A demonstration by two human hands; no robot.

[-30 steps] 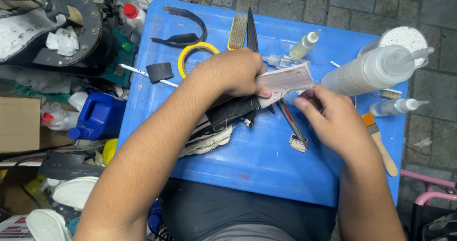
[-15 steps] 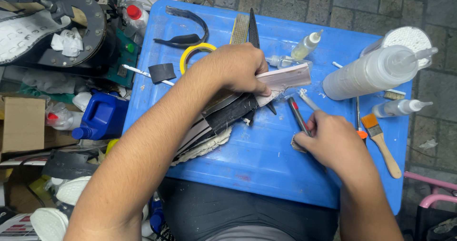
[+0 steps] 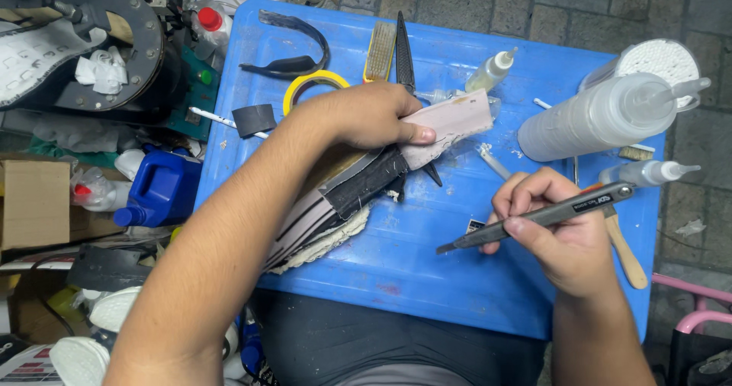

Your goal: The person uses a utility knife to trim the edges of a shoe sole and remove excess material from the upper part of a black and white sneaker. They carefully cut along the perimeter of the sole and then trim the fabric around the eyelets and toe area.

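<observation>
Nearest the camera, at the near right of the blue table (image 3: 427,279), the right hand (image 3: 560,230) is curled tight around a slim grey utility knife (image 3: 534,218), fingers wrapped over its handle and thumb pressed along the side; the tip points left, just above the tabletop. A wooden-handled brush (image 3: 629,253) lies just beside that hand on its right.

Left of the knife, the left hand (image 3: 374,115) presses down on a shoe (image 3: 358,184) that lies slantwise across the table, fingers closed over its upper and thumb flat on the pale pinkish sole piece (image 3: 450,127) at its far end. The shoe's near end, with a whitish fuzzy lining, hangs past the near left table edge. Whether the blade is extended is hard to tell.

Farther off, a yellow tape roll (image 3: 305,89) and a black strap (image 3: 293,47) sit beyond the left wrist, with a small bristle brush (image 3: 379,51) beside them. At the far right a large clear squeeze bottle (image 3: 602,115) lies on its side, a smaller nozzle bottle (image 3: 648,174) just near of it. Off the table's left, a blue jug (image 3: 160,192) stands among clutter.
</observation>
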